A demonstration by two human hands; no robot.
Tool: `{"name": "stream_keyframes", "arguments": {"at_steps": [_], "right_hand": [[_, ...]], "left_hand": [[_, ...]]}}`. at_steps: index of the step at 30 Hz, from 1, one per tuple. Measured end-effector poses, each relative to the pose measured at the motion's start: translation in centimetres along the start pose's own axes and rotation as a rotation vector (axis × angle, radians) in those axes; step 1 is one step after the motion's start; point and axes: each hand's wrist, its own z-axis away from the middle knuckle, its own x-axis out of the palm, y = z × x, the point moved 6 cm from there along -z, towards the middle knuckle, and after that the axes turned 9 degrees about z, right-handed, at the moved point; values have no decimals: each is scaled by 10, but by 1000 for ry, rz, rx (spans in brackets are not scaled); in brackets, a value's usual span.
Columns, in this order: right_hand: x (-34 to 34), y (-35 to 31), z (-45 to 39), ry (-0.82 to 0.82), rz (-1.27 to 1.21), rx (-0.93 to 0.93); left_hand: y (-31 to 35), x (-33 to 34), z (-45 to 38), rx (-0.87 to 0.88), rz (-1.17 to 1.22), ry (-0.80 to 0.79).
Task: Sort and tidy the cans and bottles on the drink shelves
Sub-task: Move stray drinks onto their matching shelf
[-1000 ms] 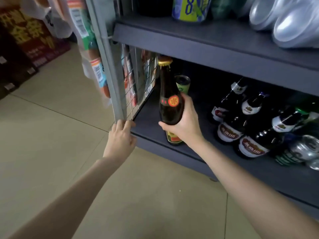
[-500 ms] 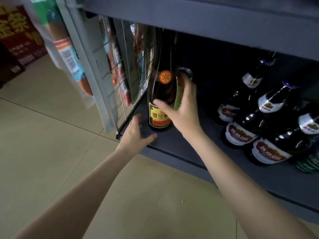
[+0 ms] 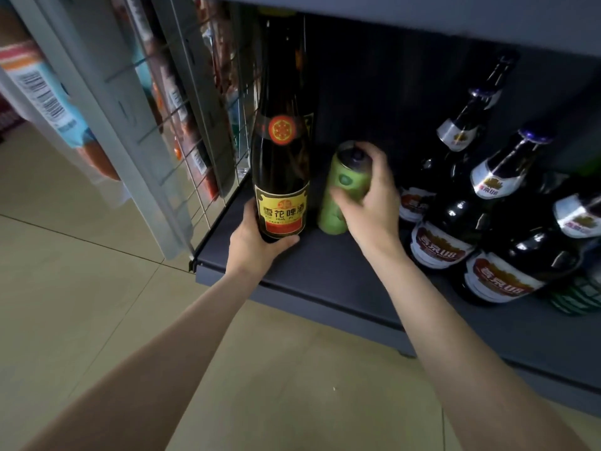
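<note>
On the dark shelf, the left hand grips the base of an upright brown bottle. Just right of that bottle, the right hand holds a green can. Further right of the bottle lies a cluster of dark beer bottles.

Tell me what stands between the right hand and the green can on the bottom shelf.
Nothing visible does. The right hand already grips the green can, fingers curled over its top and side. The tall brown bottle stands beside the can to its left, held at the base by the left hand, and does not block it.
</note>
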Motion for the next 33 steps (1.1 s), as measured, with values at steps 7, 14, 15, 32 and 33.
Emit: {"name": "stream_keyframes", "arguments": {"at_steps": [7, 14, 15, 32, 33], "right_hand": [[-38, 7, 45, 6, 72, -21], [-41, 8, 42, 0, 141, -48], [-41, 7, 43, -6, 149, -54], [-114, -162, 100, -471, 121, 260], [-128, -193, 101, -516, 118, 247]], "left_hand": [[17, 50, -40, 4, 11, -152], [27, 83, -68, 0, 25, -174], [27, 83, -69, 3, 20, -183], [115, -117, 101, -175, -459, -365], [139, -136, 107, -178, -444, -355]]}}
